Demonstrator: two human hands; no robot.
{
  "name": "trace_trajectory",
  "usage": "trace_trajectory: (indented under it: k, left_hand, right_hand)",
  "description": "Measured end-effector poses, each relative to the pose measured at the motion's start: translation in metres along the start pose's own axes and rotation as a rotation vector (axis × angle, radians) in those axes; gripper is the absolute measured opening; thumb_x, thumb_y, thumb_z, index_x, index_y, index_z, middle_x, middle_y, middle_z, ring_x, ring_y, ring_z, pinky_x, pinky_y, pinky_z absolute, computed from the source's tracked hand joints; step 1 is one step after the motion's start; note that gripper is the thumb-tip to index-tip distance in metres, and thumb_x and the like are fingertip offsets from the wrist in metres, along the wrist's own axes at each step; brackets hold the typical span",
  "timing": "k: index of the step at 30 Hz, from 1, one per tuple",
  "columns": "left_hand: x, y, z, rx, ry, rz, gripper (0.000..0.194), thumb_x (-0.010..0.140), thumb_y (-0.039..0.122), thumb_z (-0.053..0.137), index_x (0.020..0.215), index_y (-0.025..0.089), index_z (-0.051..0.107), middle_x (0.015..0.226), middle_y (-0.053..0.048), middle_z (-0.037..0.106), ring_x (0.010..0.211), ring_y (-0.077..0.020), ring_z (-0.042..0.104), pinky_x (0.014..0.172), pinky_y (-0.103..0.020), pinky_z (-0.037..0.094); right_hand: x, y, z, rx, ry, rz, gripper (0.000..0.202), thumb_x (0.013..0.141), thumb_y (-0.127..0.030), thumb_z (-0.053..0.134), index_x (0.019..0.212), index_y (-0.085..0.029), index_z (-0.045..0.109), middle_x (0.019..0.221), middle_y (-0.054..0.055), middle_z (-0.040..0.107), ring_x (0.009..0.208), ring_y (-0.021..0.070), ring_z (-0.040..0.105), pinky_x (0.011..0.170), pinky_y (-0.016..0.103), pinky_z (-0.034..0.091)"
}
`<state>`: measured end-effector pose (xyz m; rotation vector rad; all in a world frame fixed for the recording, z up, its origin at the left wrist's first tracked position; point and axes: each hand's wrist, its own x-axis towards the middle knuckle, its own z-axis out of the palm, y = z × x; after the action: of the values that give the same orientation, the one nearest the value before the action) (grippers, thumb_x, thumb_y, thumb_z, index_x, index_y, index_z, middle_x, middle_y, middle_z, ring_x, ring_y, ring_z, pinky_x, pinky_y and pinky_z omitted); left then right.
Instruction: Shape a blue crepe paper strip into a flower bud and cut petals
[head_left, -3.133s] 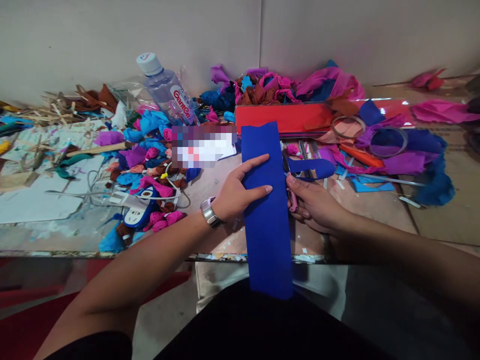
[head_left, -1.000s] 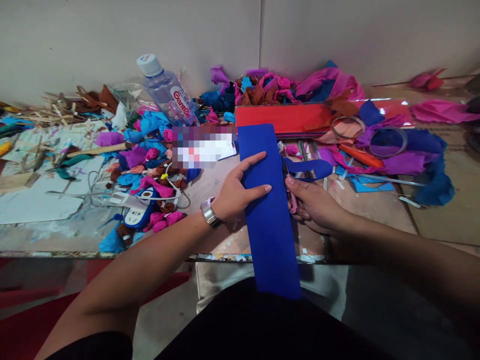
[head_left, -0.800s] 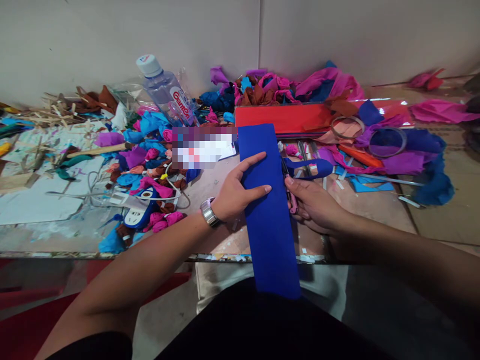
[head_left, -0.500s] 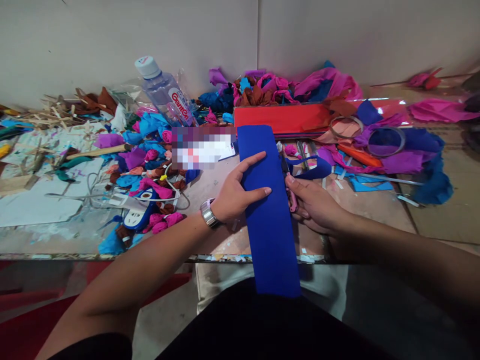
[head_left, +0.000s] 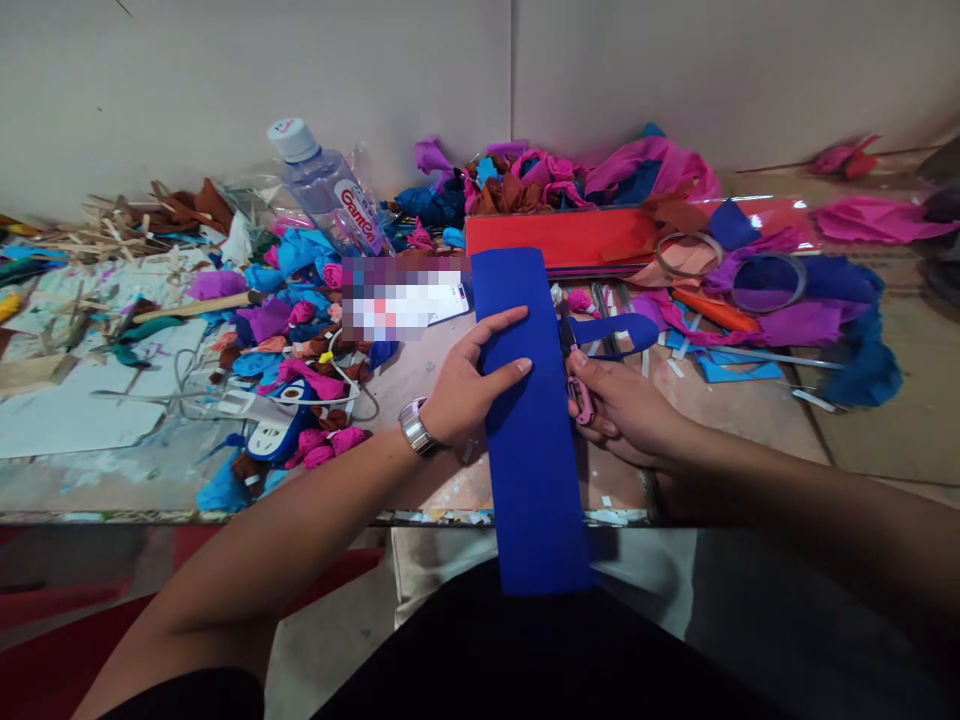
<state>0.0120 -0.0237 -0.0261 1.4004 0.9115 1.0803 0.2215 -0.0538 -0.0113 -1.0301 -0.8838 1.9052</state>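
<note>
A long blue strip of crepe paper (head_left: pixel 532 470) hangs from over the table down past its front edge towards my body. My left hand (head_left: pixel 469 385) holds it from the left, thumb and forefinger spread on top and the other fingers hidden beneath. At the paper's right edge, my right hand (head_left: pixel 626 405) grips pink-handled scissors (head_left: pixel 582 398), with the dark blades partly hidden against the paper. Beyond the blades curls a narrow blue offcut (head_left: pixel 619 328).
A clear bottle (head_left: pixel 326 190) leans at the back, behind a phone (head_left: pixel 448 302). Coloured paper scraps (head_left: pixel 300 335) and a blue-white power strip (head_left: pixel 279 425) lie left. Behind the strip is a red paper pack (head_left: pixel 555 238); tape rings (head_left: pixel 769 283) lie right.
The lower end of the blue strip has swung slightly left. The offcut's curl has shifted and shows a rounder loop. Both hands stay nearly in place.
</note>
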Motion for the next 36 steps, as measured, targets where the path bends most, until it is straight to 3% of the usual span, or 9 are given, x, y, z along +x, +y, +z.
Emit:
trace_trajectory:
  k: [7,16,21,23,32,36]
  left_hand:
    - [-0.0005,0.0023,0.0050,-0.027,0.061,-0.045,0.062,0.078,0.040,0.090,0.133,0.023,0.067,0.132,-0.010,0.074,0.117,-0.0263,0.072,0.107,-0.048,0.061]
    - [-0.0001,-0.0047,0.0041,0.034,0.003,0.022,0.077,0.074,0.035,0.093,0.142,0.024,0.058,0.137,-0.011,0.071,0.118,-0.0283,0.072,0.107,-0.051,0.059]
    - [0.0006,0.0007,0.0033,0.126,0.081,0.004,0.040,0.095,0.047,0.073,0.125,0.022,0.073,0.130,-0.008,0.076,0.120,-0.0246,0.071,0.113,-0.046,0.054]
    - [0.0010,0.0000,0.0028,0.129,0.090,0.013,0.036,0.096,0.045,0.072,0.123,0.022,0.075,0.129,-0.008,0.076,0.120,-0.0238,0.071,0.113,-0.044,0.054]
    - [0.0015,-0.0030,0.0042,0.022,0.069,0.055,0.055,0.086,0.035,0.085,0.136,0.022,0.068,0.141,-0.009,0.071,0.125,-0.0244,0.071,0.114,-0.043,0.057]
    - [0.0014,-0.0058,0.0026,0.033,0.059,0.046,0.054,0.088,0.035,0.083,0.137,0.022,0.067,0.141,-0.009,0.071,0.126,-0.0249,0.070,0.117,-0.046,0.055]
  right_hand:
    - [0.0010,-0.0010,-0.0008,0.017,-0.006,-0.005,0.047,0.086,-0.061,0.080,0.081,-0.017,0.063,0.055,-0.002,0.063,0.032,0.0023,0.028,0.034,0.019,0.022]
    - [0.0001,0.0022,0.0007,0.003,-0.015,-0.010,0.047,0.086,-0.061,0.080,0.085,-0.016,0.065,0.060,-0.003,0.065,0.033,0.0023,0.031,0.034,0.018,0.022]
    - [0.0007,0.0015,0.0022,0.000,-0.028,-0.027,0.054,0.083,-0.064,0.082,0.073,-0.017,0.059,0.057,-0.002,0.064,0.032,0.0017,0.032,0.034,0.018,0.023]
    - [0.0009,0.0016,0.0024,0.009,-0.038,-0.028,0.053,0.083,-0.063,0.082,0.072,-0.017,0.060,0.057,-0.002,0.064,0.032,0.0018,0.031,0.033,0.018,0.022]
    - [0.0006,0.0010,0.0030,0.063,-0.038,-0.015,0.050,0.083,-0.062,0.084,0.076,-0.018,0.061,0.056,-0.003,0.065,0.032,0.0020,0.030,0.034,0.017,0.023]
    - [0.0006,0.0009,0.0025,0.064,-0.041,-0.007,0.049,0.085,-0.061,0.083,0.077,-0.018,0.060,0.057,-0.003,0.066,0.033,0.0021,0.030,0.034,0.018,0.023]
